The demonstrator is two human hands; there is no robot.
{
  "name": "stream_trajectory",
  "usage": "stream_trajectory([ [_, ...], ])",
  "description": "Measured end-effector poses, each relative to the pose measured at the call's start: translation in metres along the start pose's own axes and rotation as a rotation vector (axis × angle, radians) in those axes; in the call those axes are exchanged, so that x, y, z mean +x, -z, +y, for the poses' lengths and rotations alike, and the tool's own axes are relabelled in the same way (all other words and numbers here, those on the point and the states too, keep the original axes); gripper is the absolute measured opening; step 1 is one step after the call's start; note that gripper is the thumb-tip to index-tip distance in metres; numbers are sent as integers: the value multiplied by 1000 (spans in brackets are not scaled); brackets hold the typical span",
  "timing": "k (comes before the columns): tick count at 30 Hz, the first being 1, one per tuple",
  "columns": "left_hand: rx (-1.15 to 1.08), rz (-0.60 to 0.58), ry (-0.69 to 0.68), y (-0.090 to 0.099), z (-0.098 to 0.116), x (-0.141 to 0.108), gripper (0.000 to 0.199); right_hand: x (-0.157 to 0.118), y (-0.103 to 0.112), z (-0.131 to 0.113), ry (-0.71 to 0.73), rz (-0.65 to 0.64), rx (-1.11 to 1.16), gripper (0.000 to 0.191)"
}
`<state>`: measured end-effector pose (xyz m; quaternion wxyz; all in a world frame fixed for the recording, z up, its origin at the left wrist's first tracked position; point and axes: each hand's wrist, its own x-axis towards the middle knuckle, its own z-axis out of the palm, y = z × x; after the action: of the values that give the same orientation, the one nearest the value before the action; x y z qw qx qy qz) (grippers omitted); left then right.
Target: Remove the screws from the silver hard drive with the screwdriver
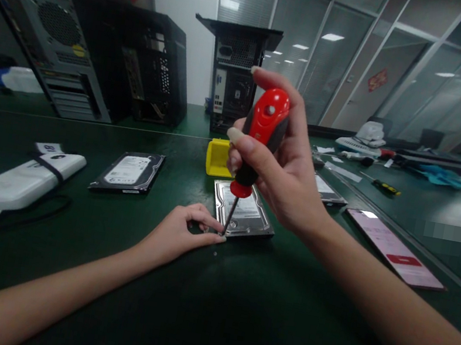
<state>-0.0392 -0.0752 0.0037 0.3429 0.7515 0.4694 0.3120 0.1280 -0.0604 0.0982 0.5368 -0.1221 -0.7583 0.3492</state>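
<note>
A red and black screwdriver is upright in my right hand, its shaft pointing down with the tip at the near left corner of a silver hard drive. My left hand has thumb and forefinger pinched together at that corner, around the screwdriver tip; whatever lies between them is too small to make out. A tiny screw-like piece lies on the green table just in front of my left fingertips. Behind the drive stands a yellow container, partly hidden by my right hand.
Another hard drive and a white power strip lie to the left. To the right are a phone, a partly hidden drive and a yellow-black screwdriver. Computer cases stand at the back.
</note>
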Motion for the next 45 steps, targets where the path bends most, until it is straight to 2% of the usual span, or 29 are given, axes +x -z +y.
stream_trajectory([
  [11,-28,-6,-10,-2,-1,1,17,0,-3,1,49,19,57,52],
  [38,-46,-15,-5,-2,-3,1,17,0,-6,-4,-7,40,34,53],
  [45,-56,-16,-7,-2,-2,2,15,1,-6,-1,25,34,69,54],
])
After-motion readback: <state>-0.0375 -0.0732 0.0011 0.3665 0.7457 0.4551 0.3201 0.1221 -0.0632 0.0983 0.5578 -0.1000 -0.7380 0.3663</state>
